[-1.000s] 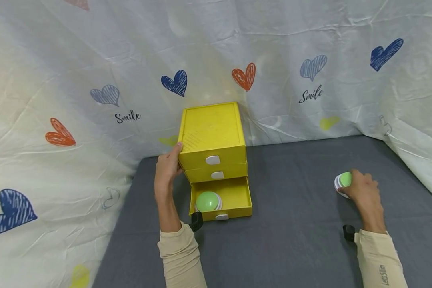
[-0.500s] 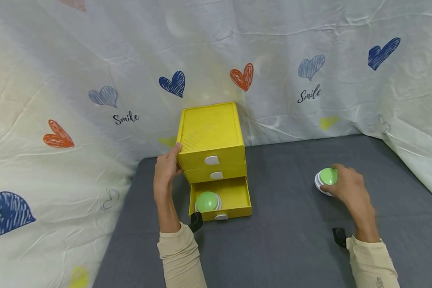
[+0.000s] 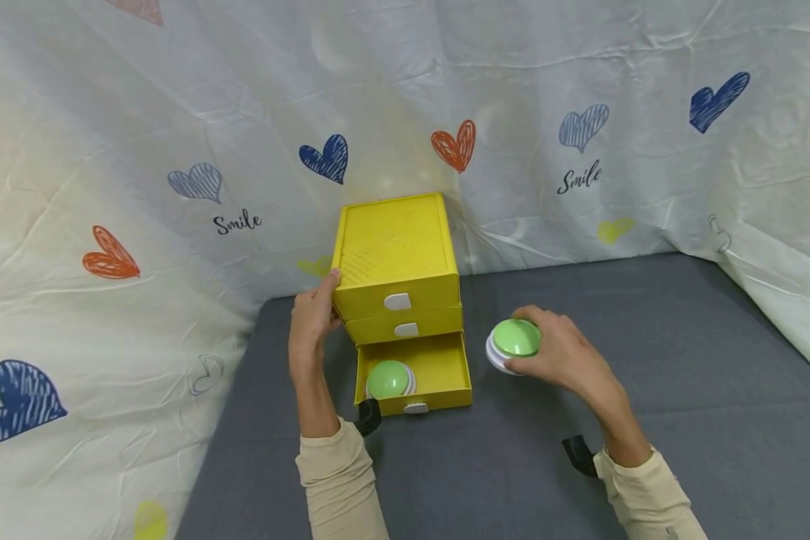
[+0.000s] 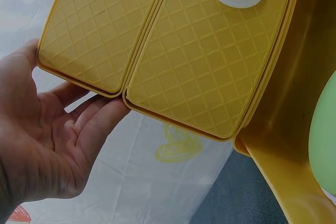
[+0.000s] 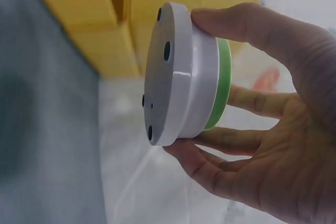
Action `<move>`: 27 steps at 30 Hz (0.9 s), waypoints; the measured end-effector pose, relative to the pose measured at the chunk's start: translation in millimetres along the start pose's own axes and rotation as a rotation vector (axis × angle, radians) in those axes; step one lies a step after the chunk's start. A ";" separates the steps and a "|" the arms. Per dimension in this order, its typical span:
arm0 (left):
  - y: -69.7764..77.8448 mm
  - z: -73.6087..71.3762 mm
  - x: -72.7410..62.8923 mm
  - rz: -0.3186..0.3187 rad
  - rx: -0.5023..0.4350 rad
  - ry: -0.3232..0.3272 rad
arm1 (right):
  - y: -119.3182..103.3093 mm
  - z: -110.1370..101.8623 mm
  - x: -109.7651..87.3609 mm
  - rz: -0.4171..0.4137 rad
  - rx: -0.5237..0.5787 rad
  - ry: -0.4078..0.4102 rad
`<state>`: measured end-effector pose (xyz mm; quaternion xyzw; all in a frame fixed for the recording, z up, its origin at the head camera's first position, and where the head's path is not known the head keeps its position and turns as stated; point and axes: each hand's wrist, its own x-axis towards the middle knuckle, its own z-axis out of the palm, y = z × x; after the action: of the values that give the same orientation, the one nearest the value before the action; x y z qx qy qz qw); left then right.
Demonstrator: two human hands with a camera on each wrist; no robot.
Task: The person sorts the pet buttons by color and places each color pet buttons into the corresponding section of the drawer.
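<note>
A yellow drawer unit [image 3: 400, 240] with white tabs stands by the back cloth; its bottom drawer [image 3: 445, 364] is pulled out. My left hand [image 3: 310, 324] grips the unit's left side, thumb at the top front corner and fingers along the side wall. One green-domed push button [image 3: 388, 379] with a white base lies in the drawer's left part. Right of the drawer, my right hand [image 3: 570, 354] holds a second green-domed push button [image 3: 515, 339] between thumb and fingers. In the right wrist view its white base [image 5: 184, 77] shows several dark feet underneath.
A dark grey cloth [image 3: 513, 465] covers the table. Behind and to the left hangs a white sheet [image 3: 263, 97] printed with hearts and "Smile". Both wrists carry a black strap mount, the left one [image 3: 367, 416] close to the open drawer's front.
My right hand has carried its push button leftward from the table's right side to near the drawer unit. My left hand, the unit and the open drawer have stayed put.
</note>
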<state>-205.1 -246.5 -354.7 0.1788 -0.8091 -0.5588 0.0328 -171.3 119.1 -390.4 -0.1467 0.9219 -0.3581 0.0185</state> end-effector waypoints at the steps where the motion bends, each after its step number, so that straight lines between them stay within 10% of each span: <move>1: 0.2 -0.2 0.0 0.000 0.002 0.001 | -6.0 4.7 1.7 -0.017 0.010 -0.011; 12: 0.6 -0.1 0.3 0.013 -0.001 -0.010 | -54.0 65.7 21.9 -0.270 -0.085 -0.046; 27: -1.0 -2.3 0.0 0.027 -0.021 -0.018 | -54.1 110.7 43.8 -0.352 -0.190 -0.053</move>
<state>-204.3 -248.9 -354.8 0.1624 -0.8059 -0.5683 0.0350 -183.8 -3.7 -433.6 -0.3164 0.9108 -0.2630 -0.0340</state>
